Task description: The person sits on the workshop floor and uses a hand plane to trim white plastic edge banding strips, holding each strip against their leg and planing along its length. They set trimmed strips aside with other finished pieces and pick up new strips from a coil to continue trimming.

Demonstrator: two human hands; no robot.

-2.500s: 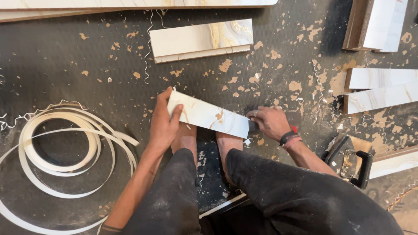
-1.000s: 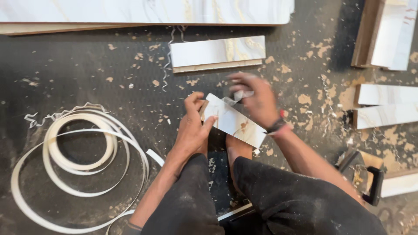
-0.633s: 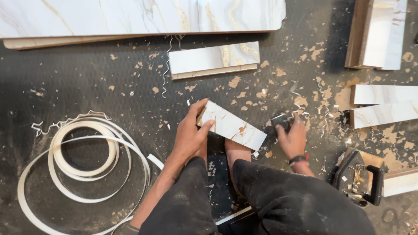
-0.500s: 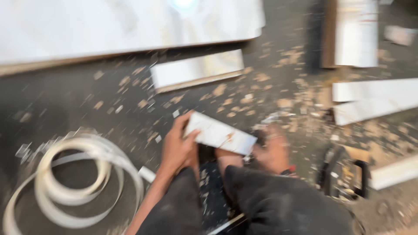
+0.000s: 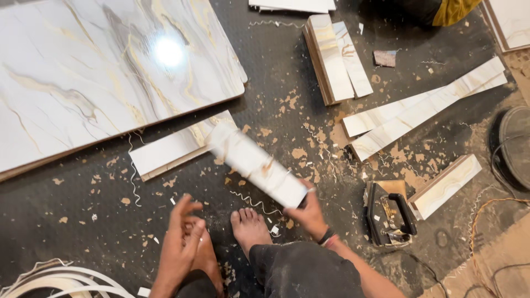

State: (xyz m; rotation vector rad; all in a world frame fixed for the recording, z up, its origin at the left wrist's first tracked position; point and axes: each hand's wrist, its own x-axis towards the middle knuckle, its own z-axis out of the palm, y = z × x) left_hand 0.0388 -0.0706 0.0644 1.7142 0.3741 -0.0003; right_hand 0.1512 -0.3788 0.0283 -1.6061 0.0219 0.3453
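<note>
The small white board [image 5: 255, 164] was held by both hands a moment ago. Now only the right hand [image 5: 310, 213] grips it at one end and lifts it off the floor, out in front of the feet. The left hand [image 5: 185, 234] has let go. It hangs open and empty, fingers spread, just above the left foot [image 5: 205, 259].

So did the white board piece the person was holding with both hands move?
Yes. The white board piece has swung up and away from the feet, toward the short marbled strip. Only the right hand grips it; the left hand is off it.
</note>
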